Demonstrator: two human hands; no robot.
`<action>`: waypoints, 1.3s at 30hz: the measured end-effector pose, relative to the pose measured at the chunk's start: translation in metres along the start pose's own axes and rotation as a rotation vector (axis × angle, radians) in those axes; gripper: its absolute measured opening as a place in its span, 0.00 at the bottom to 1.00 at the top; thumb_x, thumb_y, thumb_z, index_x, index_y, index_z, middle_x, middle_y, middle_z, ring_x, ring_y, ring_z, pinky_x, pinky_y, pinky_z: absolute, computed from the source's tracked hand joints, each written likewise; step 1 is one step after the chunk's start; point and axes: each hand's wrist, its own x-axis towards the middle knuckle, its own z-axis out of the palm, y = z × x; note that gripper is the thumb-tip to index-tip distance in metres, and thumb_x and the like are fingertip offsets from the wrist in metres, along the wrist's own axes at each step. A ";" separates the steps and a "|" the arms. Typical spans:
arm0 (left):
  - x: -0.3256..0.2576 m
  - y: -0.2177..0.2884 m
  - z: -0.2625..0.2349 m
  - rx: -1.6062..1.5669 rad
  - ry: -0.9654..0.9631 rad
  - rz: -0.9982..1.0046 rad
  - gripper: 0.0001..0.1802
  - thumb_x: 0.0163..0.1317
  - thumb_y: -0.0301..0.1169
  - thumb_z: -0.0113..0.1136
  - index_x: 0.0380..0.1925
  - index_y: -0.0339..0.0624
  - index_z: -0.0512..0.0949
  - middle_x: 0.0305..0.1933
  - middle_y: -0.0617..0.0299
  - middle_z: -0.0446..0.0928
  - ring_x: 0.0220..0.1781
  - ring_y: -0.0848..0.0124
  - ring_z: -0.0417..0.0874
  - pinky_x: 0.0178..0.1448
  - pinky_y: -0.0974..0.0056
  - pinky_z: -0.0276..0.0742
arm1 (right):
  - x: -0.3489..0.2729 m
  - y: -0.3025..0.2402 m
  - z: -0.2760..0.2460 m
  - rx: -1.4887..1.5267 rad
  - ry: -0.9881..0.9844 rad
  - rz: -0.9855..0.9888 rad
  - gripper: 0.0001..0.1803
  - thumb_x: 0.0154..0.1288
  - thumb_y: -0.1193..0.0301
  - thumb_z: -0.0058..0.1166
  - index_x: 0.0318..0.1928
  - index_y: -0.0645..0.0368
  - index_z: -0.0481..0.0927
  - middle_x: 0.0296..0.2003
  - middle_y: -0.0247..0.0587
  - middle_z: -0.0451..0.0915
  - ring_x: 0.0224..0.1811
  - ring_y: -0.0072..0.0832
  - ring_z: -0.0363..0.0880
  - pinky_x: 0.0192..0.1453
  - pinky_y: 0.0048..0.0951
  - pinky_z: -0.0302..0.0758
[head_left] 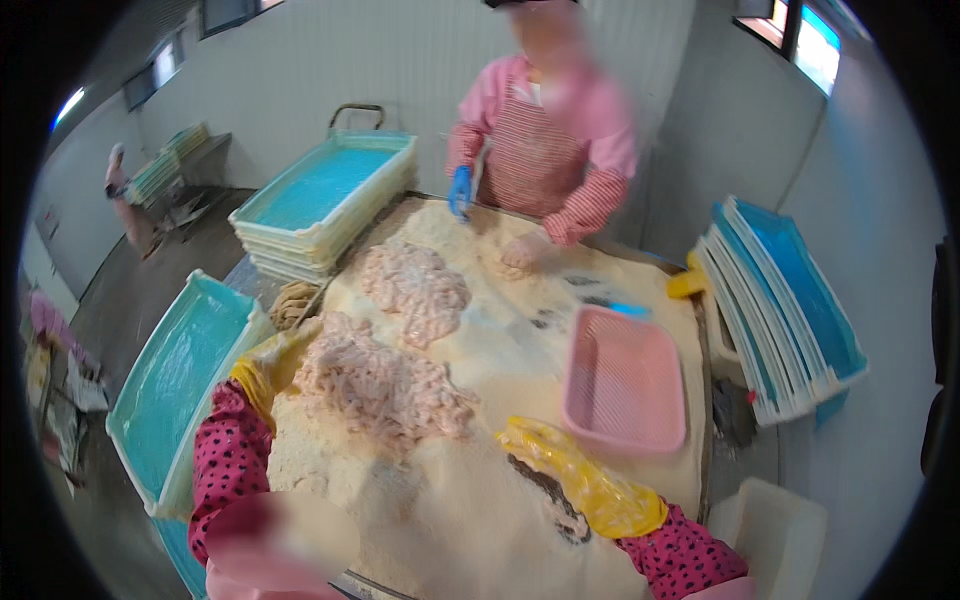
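Observation:
My left hand [268, 370], in a yellow glove, reaches along the table's left edge. Its fingers are stretched out against the near pile of pale pink raw meat pieces [385, 385] and are partly blurred. Over the floured surface at the right lies my right hand [580, 478], also in a wet yellow glove. It is open and holds nothing, its fingers extended and pointing left. A dark bare streak [545, 490] shows in the flour beside it. Just beyond that hand is a pink perforated basket [625, 385]. A second meat pile [415, 285] sits farther back.
Across the table [490, 350] stands a co-worker [545, 130], one hand blue-gloved, the other down in the flour. Stacked blue-lined trays [325, 190] are at the back left, with another tray [185, 385] by my left arm. More trays [780, 310] lean at right, above a white bin [775, 535].

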 end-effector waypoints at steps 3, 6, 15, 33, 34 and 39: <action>-0.013 0.149 0.045 -0.533 -0.062 -0.119 0.40 0.57 0.53 0.55 0.66 0.50 0.58 0.64 0.58 0.63 0.63 0.60 0.64 0.61 0.53 0.62 | -0.099 0.018 -0.044 0.178 0.118 0.207 0.34 0.63 0.62 0.53 0.65 0.51 0.51 0.58 0.42 0.66 0.57 0.31 0.68 0.60 0.33 0.68; -0.035 0.230 0.098 -1.002 -0.064 -0.106 0.32 0.64 0.52 0.48 0.64 0.51 0.61 0.61 0.56 0.65 0.62 0.62 0.66 0.61 0.56 0.63 | -0.123 0.021 -0.033 0.868 0.094 0.283 0.37 0.63 0.61 0.54 0.67 0.51 0.49 0.59 0.42 0.66 0.56 0.31 0.69 0.60 0.34 0.69; -0.138 0.548 0.276 -1.077 -0.641 0.020 0.38 0.61 0.47 0.54 0.67 0.43 0.54 0.62 0.51 0.65 0.57 0.58 0.72 0.62 0.52 0.67 | -0.327 0.092 -0.275 0.742 0.628 0.216 0.29 0.59 0.73 0.60 0.60 0.60 0.64 0.50 0.38 0.72 0.49 0.23 0.74 0.51 0.24 0.74; 0.018 0.716 0.614 0.554 -0.383 0.563 0.18 0.57 0.29 0.47 0.49 0.43 0.75 0.48 0.43 0.76 0.47 0.49 0.78 0.49 0.55 0.74 | -0.380 0.236 -0.398 -0.202 0.395 0.054 0.17 0.61 0.61 0.50 0.48 0.55 0.77 0.45 0.47 0.77 0.47 0.45 0.74 0.46 0.41 0.71; 0.016 0.706 0.622 0.444 -0.300 0.619 0.19 0.58 0.30 0.47 0.49 0.43 0.75 0.46 0.44 0.77 0.46 0.50 0.79 0.49 0.55 0.74 | -0.372 0.230 -0.405 -0.377 0.348 0.013 0.17 0.60 0.60 0.51 0.45 0.56 0.78 0.39 0.49 0.78 0.41 0.47 0.76 0.42 0.42 0.72; -0.050 0.740 0.596 0.072 -0.676 0.340 0.19 0.58 0.29 0.47 0.51 0.43 0.74 0.45 0.47 0.78 0.45 0.53 0.80 0.50 0.57 0.73 | -0.362 0.266 -0.369 -0.338 0.061 0.043 0.17 0.60 0.57 0.50 0.40 0.56 0.78 0.35 0.51 0.78 0.38 0.50 0.75 0.39 0.44 0.72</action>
